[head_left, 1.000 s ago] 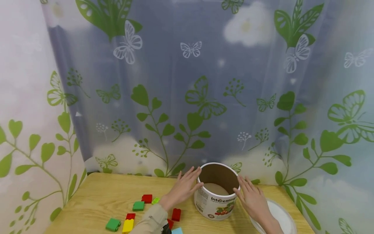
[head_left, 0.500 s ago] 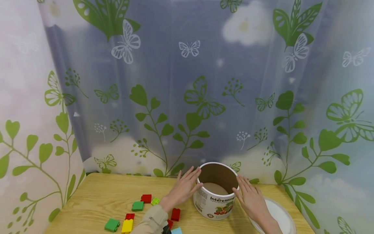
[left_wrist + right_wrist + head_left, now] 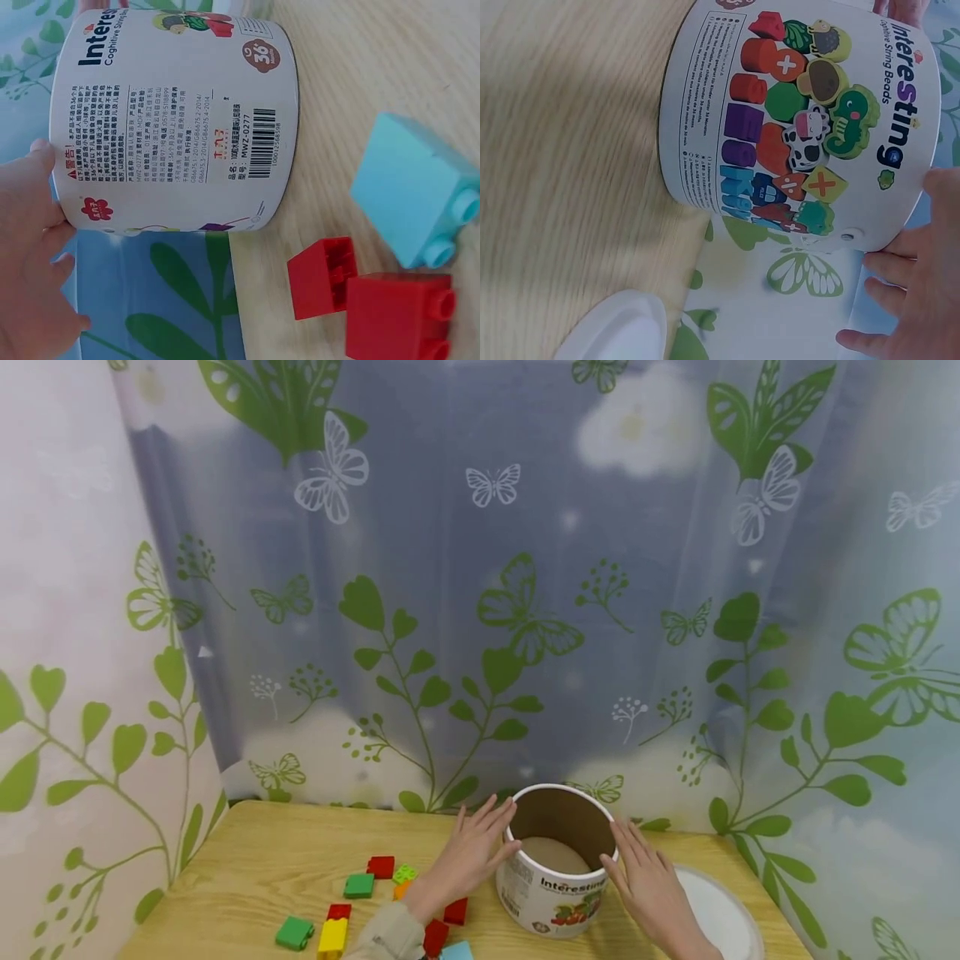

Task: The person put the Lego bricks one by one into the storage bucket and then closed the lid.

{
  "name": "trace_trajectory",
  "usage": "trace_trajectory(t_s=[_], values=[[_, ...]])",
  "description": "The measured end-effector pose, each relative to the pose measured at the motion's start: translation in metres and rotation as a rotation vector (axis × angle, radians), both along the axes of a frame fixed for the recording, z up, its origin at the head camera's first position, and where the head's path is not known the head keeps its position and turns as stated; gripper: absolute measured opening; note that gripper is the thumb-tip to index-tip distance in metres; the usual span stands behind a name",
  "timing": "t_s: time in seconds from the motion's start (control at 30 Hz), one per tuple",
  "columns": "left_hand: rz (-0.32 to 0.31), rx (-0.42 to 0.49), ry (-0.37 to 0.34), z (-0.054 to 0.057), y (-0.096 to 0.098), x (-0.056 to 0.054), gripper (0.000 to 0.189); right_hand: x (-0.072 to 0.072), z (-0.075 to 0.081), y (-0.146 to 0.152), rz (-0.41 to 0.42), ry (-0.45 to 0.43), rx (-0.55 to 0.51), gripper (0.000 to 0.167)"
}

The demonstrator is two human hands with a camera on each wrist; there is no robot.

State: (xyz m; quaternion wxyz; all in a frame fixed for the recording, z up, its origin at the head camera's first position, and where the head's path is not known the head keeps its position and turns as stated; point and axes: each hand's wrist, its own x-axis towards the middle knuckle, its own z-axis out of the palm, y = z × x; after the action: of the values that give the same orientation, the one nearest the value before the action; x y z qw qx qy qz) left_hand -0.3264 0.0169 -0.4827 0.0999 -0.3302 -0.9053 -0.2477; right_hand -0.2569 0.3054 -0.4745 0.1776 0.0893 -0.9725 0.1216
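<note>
A white cylindrical tub [image 3: 525, 893] with an "Interesting" label stands upright on the table, its open top showing a brown inside wall and a bare bottom. My left hand [image 3: 472, 850] touches the rim on the left side with fairly straight fingers. Opposite it, my right hand [image 3: 648, 885] rests its extended fingers against the right side of the rim. In the left wrist view the left fingers lie along the tub's [image 3: 172, 120] upper edge. The right wrist view has the right thumb and fingers at the edge of the tub [image 3: 697, 112], beside its printed toy pictures.
A white round lid [image 3: 720, 914] lies right of the tub. Left of it are several toy bricks: red [image 3: 381, 867], green [image 3: 359, 885], yellow [image 3: 332, 937] and light blue [image 3: 412, 187]. The left forearm partly covers some bricks. A patterned curtain [image 3: 450, 610] hangs behind the wooden table [image 3: 262, 852].
The tub and both hands have shifted slightly toward me, the hands still at the rim. An orange brick now shows beside the left wrist. The view has shifted a little.
</note>
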Motion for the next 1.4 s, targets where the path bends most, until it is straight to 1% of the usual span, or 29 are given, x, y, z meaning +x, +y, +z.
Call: trace_trajectory(t_s=[0.33, 0.5, 0.83, 1.1, 1.3, 1.37, 1.4], values=[[0.019, 0.029, -0.016, -0.004, -0.009, 0.021, 0.066, 0.014, -0.003, -0.007, -0.001, -0.026, 0.012, 0.062], [0.029, 0.041, -0.009, -0.005, -0.013, 0.03, 0.065, 0.022, -0.002, -0.011, -0.008, -0.062, -0.002, 0.064], [0.015, 0.073, -0.015, -0.006, -0.023, 0.05, 0.065, 0.036, -0.002, -0.019, -0.006, -0.071, 0.001, 0.062], [-0.013, 0.102, -0.072, -0.005, -0.03, 0.063, 0.066, 0.048, -0.004, -0.022, -0.007, -0.043, 0.019, 0.062], [-0.003, 0.101, -0.077, -0.005, -0.033, 0.07, 0.065, 0.054, -0.007, -0.025, 0.009, -0.003, 0.008, 0.06], [-0.003, 0.103, -0.078, -0.005, -0.034, 0.071, 0.064, 0.057, -0.006, -0.025, 0.01, -0.017, 0.01, 0.06], [-0.005, 0.104, -0.081, -0.005, -0.034, 0.072, 0.064, 0.057, -0.004, -0.025, 0.008, -0.038, 0.011, 0.061]])
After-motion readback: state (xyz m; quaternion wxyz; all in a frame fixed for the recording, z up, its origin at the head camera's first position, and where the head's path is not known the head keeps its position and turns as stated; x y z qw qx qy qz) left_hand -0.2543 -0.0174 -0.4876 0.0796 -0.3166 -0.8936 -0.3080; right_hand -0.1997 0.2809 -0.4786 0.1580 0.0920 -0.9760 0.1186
